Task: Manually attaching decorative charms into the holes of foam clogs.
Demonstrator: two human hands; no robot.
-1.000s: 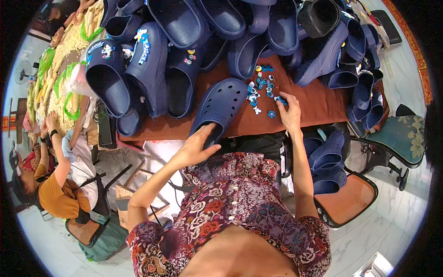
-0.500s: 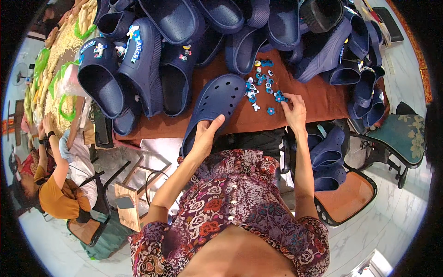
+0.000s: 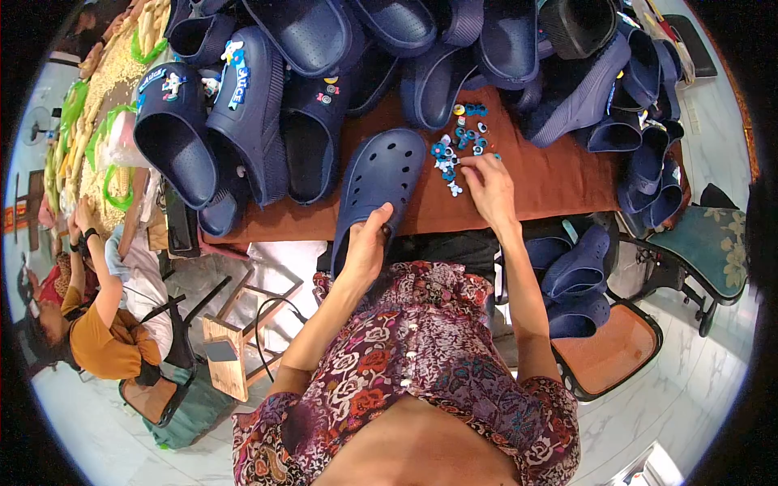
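My left hand (image 3: 367, 247) grips a navy foam clog (image 3: 381, 166) by its heel end, thumb on top. The clog's toe points away from me, and its row of vent holes is bare. Over a small heap of blue, white and black shoe charms (image 3: 446, 162) on the brown cloth, my right hand (image 3: 490, 186) reaches with fingertips drawn together. What they pinch, if anything, is hidden. Other loose charms (image 3: 466, 134) lie just beyond the fingers. To the left stand navy clogs (image 3: 241, 113) with charms fixed on them.
More navy clogs (image 3: 296, 36) crowd the far side of the brown-covered table (image 3: 559, 174). Several clogs (image 3: 577, 275) rest on an orange-seated chair (image 3: 612, 348) at right. A wooden stool (image 3: 227, 360) stands at left. Farther left, a person (image 3: 109, 332) works at another table.
My right hand has moved left from the flower charm it was touching to the heap of charms, bringing its fingers nearer the clog. The held clog has tilted slightly more upright.
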